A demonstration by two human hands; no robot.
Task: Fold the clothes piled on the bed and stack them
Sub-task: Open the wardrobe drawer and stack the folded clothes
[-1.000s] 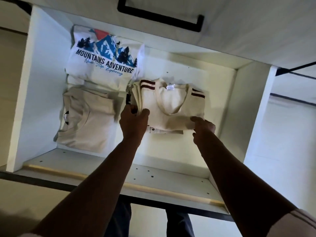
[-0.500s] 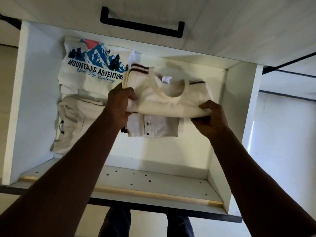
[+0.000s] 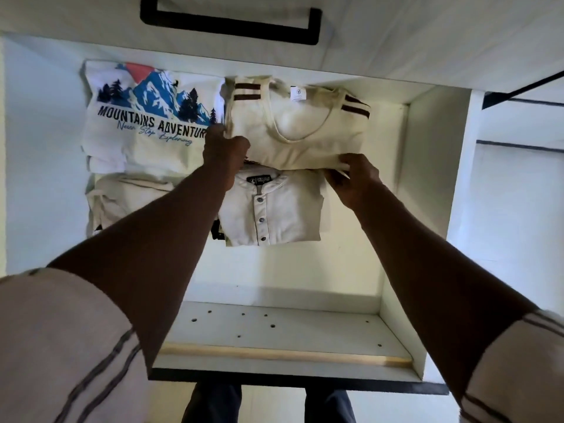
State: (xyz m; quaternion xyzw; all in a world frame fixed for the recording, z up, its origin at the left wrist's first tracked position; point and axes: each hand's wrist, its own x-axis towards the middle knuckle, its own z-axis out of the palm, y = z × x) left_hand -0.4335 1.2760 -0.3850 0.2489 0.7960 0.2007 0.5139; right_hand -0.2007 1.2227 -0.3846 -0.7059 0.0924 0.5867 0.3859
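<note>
I see left hand point(image 3: 225, 148) gripping left edge of folded striped cream shirt point(image 3: 299, 138), fingers curled round cloth. Right hand point(image 3: 354, 181) pinching its near right corner. Shirt sits far right in white compartment point(image 3: 290, 270), just beside mountain-print tee point(image 3: 146, 123) on left, near edge overlapping top of buttoned shirt point(image 3: 274, 215). Beige folded garment point(image 3: 122, 193) near left, partly behind my left forearm.

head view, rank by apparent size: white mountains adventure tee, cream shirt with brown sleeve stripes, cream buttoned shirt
1-2. White mountain-print tee and cream shirt with brown sleeve stripes: too alike to rank; the striped one's front edge is held up, possibly nearer the camera.
3. Cream buttoned shirt: smallest.
</note>
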